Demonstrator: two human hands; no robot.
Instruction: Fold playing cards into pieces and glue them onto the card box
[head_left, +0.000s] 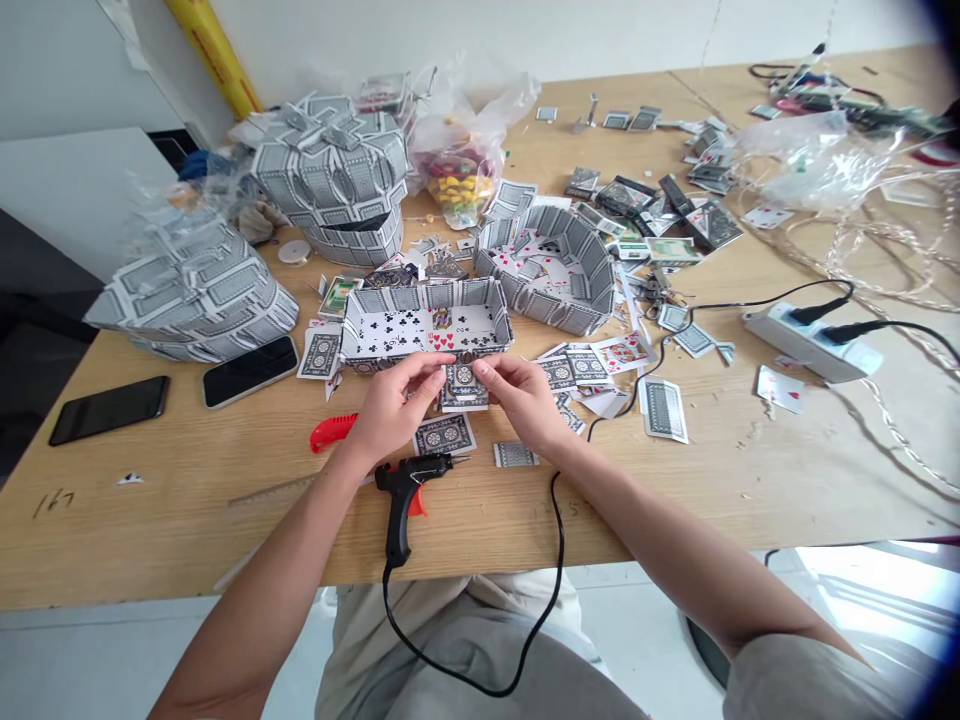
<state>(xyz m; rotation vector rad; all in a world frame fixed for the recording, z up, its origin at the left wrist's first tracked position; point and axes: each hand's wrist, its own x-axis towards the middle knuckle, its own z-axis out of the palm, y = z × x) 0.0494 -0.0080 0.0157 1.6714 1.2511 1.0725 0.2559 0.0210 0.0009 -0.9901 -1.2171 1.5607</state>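
Note:
Both hands meet near the middle of the table, over a small patterned playing-card piece (463, 380). My left hand (401, 400) pinches its left side with thumb and fingers, and my right hand (519, 398) grips its right side. Just behind them stands a rectangular box made of cards (427, 297), its floor lined with card faces. A second, angular card box (555, 305) is to its right. In front of the hands lie a patterned card (444, 434), a smaller card piece (515, 455) and a black glue gun (405, 495) with an orange trigger.
Two large woven card structures (330, 170) (199, 290) stand at the back left, near two phones (251, 372) (109, 410). A red cutter (332, 432) lies beside my left wrist. The glue gun's black cable (559, 540) loops near my right forearm; a power strip (810, 342) sits right.

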